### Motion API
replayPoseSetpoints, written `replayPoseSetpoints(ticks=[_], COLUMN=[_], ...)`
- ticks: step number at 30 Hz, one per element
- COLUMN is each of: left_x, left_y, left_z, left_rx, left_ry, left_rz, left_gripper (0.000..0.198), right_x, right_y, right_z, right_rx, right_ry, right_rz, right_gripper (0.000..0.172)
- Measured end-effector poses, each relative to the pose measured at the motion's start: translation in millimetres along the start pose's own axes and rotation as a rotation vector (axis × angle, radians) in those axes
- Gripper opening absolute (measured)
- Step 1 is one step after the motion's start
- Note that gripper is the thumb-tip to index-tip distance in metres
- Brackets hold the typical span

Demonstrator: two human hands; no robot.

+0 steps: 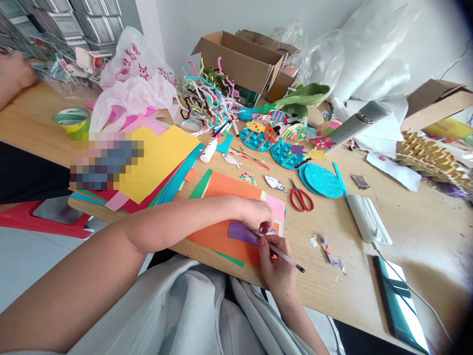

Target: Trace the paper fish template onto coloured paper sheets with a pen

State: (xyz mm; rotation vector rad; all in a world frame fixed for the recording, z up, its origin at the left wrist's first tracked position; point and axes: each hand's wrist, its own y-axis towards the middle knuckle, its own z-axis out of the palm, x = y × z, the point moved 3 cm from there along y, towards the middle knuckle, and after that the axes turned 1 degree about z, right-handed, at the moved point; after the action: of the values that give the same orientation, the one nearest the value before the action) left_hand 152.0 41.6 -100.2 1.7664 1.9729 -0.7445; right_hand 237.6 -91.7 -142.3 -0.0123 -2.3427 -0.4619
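Observation:
My right hand (278, 261) is closed round a slim pen (283, 255), whose tip points left toward a strip of purple paper (238, 231). Just above it, my left hand (256, 214) has its fingers bent and pressed down at the right end of that strip. A small white paper piece (272, 231) shows partly beneath these fingertips; most of it is hidden. The purple strip lies on a large orange sheet (210, 236), with green and pink paper (275, 203) showing at the edges. Red-handled scissors (301, 198) rest open to the right.
Yellow paper (158, 158) tops a coloured stack at left. Pipe cleaners (207, 98), paper fish (274, 183), blue discs (320, 180) and a cardboard box (240, 61) stand behind. At right are a white power bank (369, 219), a phone (401, 301) and scraps (327, 246). Another person's hand (16, 74) shows far left.

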Motion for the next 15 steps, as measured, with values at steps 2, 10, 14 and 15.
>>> replayPoseSetpoints(ticks=[2, 10, 14, 15], left_x=[1.1, 3.8, 3.2, 2.6], left_y=[0.6, 1.7, 1.3, 0.9], left_z=[1.4, 4.8, 4.2, 3.7], left_rx=[-0.006, -0.042, -0.058, -0.06], left_ry=[0.006, 0.005, 0.011, 0.011], left_rz=[0.004, 0.024, 0.027, 0.029], left_gripper=[0.019, 0.019, 0.019, 0.02], right_x=[-1.3, -4.0, -2.2, -1.8], right_y=[-0.9, -2.7, -2.7, -2.4], right_z=[-0.3, -1.1, -4.1, -4.8], right_rx=[-0.005, -0.029, -0.046, -0.047], right_ry=[0.016, 0.058, 0.045, 0.043], right_rz=[0.015, 0.076, 0.09, 0.093], right_gripper=[0.005, 0.006, 0.009, 0.01])
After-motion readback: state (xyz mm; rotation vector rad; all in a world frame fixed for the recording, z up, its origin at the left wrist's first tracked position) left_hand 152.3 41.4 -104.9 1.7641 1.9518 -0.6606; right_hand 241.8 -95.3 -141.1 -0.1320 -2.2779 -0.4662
